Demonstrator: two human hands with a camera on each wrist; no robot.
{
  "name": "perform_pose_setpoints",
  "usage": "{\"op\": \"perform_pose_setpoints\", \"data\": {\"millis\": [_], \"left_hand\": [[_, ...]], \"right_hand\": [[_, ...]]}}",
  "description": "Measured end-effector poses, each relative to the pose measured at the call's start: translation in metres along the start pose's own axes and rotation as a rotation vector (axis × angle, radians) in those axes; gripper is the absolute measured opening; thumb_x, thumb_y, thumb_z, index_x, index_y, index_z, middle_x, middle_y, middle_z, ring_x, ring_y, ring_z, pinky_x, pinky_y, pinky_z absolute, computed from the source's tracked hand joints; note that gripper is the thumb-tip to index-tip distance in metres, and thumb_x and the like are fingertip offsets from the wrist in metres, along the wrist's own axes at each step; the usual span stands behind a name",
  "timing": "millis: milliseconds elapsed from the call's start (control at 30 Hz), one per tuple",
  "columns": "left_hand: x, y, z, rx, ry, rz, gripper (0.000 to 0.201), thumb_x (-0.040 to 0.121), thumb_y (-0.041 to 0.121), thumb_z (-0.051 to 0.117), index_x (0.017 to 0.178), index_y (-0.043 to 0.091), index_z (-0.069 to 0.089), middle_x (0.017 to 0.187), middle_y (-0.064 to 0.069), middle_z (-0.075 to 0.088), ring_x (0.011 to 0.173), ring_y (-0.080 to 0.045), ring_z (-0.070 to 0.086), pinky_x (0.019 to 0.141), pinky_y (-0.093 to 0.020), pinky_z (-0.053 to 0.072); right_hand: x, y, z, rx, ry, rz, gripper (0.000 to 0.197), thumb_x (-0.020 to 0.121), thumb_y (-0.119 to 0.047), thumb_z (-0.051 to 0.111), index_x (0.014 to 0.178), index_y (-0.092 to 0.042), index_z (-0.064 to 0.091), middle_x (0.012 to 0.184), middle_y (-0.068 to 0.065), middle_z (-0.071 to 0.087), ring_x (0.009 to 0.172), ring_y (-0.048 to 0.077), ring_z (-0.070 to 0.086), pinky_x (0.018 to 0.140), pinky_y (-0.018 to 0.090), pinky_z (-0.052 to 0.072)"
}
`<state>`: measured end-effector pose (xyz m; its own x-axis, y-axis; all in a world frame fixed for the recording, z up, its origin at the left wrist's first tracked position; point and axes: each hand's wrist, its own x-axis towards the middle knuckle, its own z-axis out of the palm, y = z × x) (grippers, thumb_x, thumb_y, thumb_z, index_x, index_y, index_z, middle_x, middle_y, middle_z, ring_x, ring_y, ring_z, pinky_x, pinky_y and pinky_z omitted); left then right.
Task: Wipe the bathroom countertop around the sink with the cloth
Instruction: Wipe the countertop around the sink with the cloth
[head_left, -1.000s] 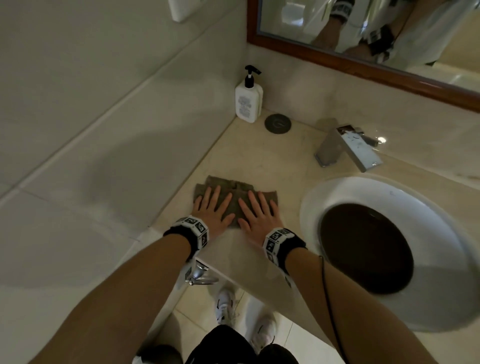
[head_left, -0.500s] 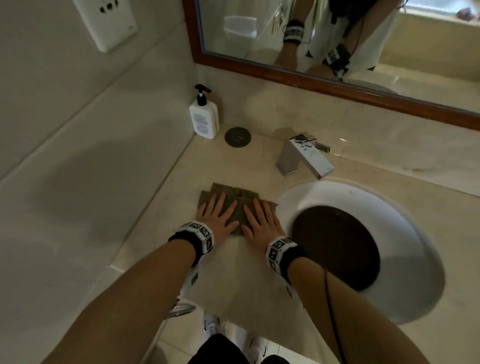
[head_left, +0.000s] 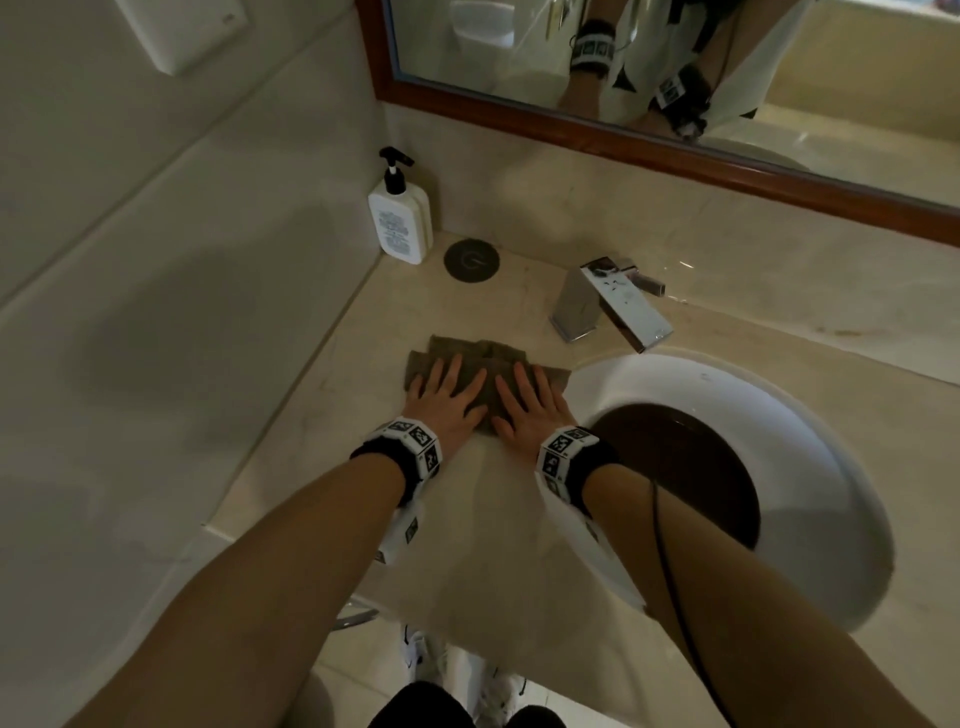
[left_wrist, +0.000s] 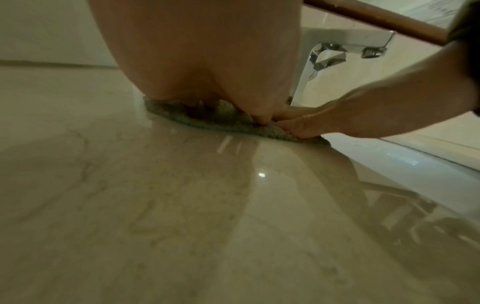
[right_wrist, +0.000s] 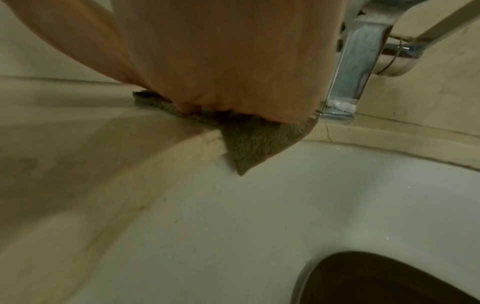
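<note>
Flat and spread, the fingers of the left hand (head_left: 445, 399) and right hand (head_left: 530, 410) press the cloth (head_left: 480, 358) onto the countertop (head_left: 332, 415); its corner by the right fingers hangs over the sink (head_left: 810, 447) rim. Beyond the fingertips stands a pump bottle (head_left: 400, 218), its label too blurred to read, and the faucet (head_left: 608, 306).

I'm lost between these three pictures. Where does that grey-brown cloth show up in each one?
Head: the cloth lies at centre, flat on the countertop under the left hand and right hand, beside the sink.
Left wrist: a low strip at centre, beneath the palm.
Right wrist: upper middle, one corner hanging over the sink rim.
Shared landmark: the chrome faucet, behind the cloth in every view.
</note>
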<state>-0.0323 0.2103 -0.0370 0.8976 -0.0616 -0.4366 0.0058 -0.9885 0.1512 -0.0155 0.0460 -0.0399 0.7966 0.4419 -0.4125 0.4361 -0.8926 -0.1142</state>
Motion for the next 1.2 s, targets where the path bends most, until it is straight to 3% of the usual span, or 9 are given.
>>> {"op": "perform_pose_setpoints", "data": {"millis": [67,200,533,700,900,1200], "left_hand": [[-0.004,-0.001,0.002,-0.016,0.001,-0.017,0.058,0.1,0.053,0.022,0.153,0.039,0.003,0.162,-0.002,-0.013,0.148,-0.028,-0.009,0.118,-0.049,0.001],[-0.014,-0.004,0.01,0.021,0.013,-0.003,0.058,0.1,0.052,0.022,0.152,0.039,0.001,0.162,-0.001,-0.014,0.148,-0.028,-0.01,0.118,-0.05,0.001],[-0.048,-0.019,0.027,0.049,-0.008,0.03,0.059,0.099,0.056,0.016,0.151,0.042,-0.006,0.161,0.002,-0.019,0.148,-0.025,-0.014,0.118,-0.048,-0.003],[-0.07,-0.032,0.036,0.053,-0.017,0.044,0.059,0.099,0.056,0.015,0.151,0.041,-0.009,0.16,0.002,-0.022,0.147,-0.025,-0.018,0.118,-0.049,-0.005],[-0.098,-0.059,0.044,0.039,-0.026,0.068,0.06,0.099,0.058,0.016,0.15,0.042,-0.01,0.159,0.003,-0.025,0.146,-0.025,-0.021,0.118,-0.049,-0.006],[-0.129,-0.099,0.053,0.024,-0.004,0.047,0.06,0.098,0.059,0.018,0.15,0.043,-0.009,0.159,0.004,-0.023,0.146,-0.025,-0.02,0.118,-0.049,-0.005]], "right_hand": [[-0.007,-0.003,0.004,0.006,-0.014,-0.011,0.069,0.093,-0.06,0.004,0.153,-0.025,-0.005,0.16,0.005,-0.017,0.147,0.029,-0.016,0.12,0.041,-0.005],[-0.017,-0.013,0.018,0.047,0.014,0.005,0.065,0.1,-0.054,0.018,0.153,-0.025,-0.007,0.16,0.004,-0.019,0.146,0.027,-0.019,0.119,0.04,-0.007],[-0.046,-0.041,0.028,0.005,0.012,0.041,0.064,0.1,-0.053,0.015,0.153,-0.024,-0.006,0.16,0.006,-0.018,0.146,0.028,-0.019,0.118,0.041,-0.01],[-0.058,-0.068,0.036,-0.01,-0.01,0.068,0.077,0.086,-0.063,-0.008,0.152,-0.025,-0.009,0.159,0.006,-0.02,0.146,0.027,-0.019,0.119,0.041,-0.01],[-0.072,-0.106,0.045,-0.004,-0.021,0.109,0.065,0.097,-0.056,0.006,0.152,-0.026,-0.011,0.159,0.004,-0.022,0.146,0.026,-0.02,0.118,0.042,-0.009],[-0.072,-0.148,0.058,-0.001,-0.018,0.08,0.064,0.098,-0.057,0.012,0.151,-0.03,-0.012,0.159,0.002,-0.023,0.146,0.026,-0.021,0.119,0.044,-0.008]]}}
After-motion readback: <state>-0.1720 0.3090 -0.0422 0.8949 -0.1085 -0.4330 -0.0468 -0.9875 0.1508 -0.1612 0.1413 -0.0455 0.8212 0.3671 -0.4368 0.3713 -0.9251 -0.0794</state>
